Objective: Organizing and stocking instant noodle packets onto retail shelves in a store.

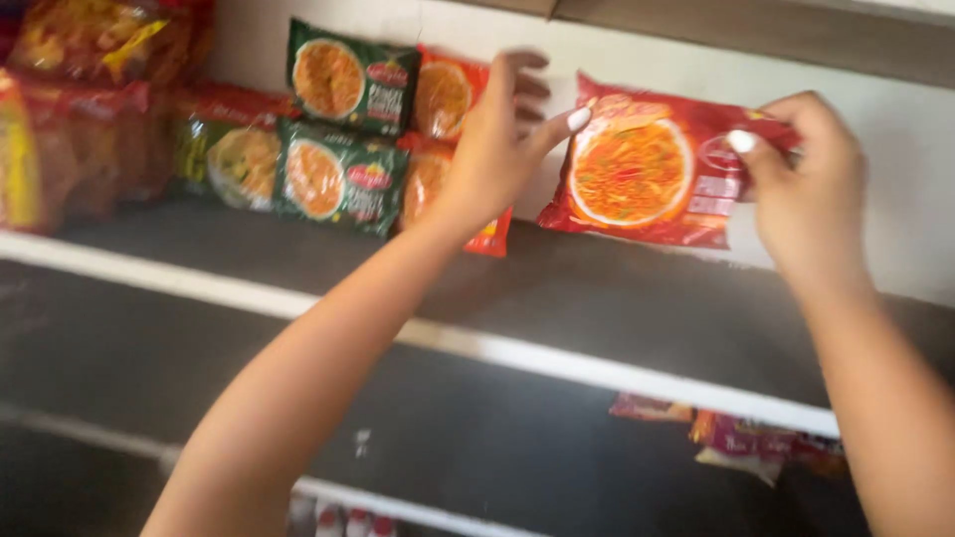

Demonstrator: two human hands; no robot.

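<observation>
Red noodle packet — upper right of frame — is being pinched by both hands: left hand (fingers half spread) and right hand gripping its ends above the shelf.

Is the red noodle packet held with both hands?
Yes, the left hand pinches one end of the red noodle packet and the right hand pinches the other.

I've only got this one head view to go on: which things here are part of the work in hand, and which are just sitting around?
In hand:
- red noodle packet, held at its ends by the left hand and right hand
- dark shelf under it

Lying about:
- green packets and orange packets, stacked at the wall
- red multipacks, far left
- packets on the lower shelf
</observation>
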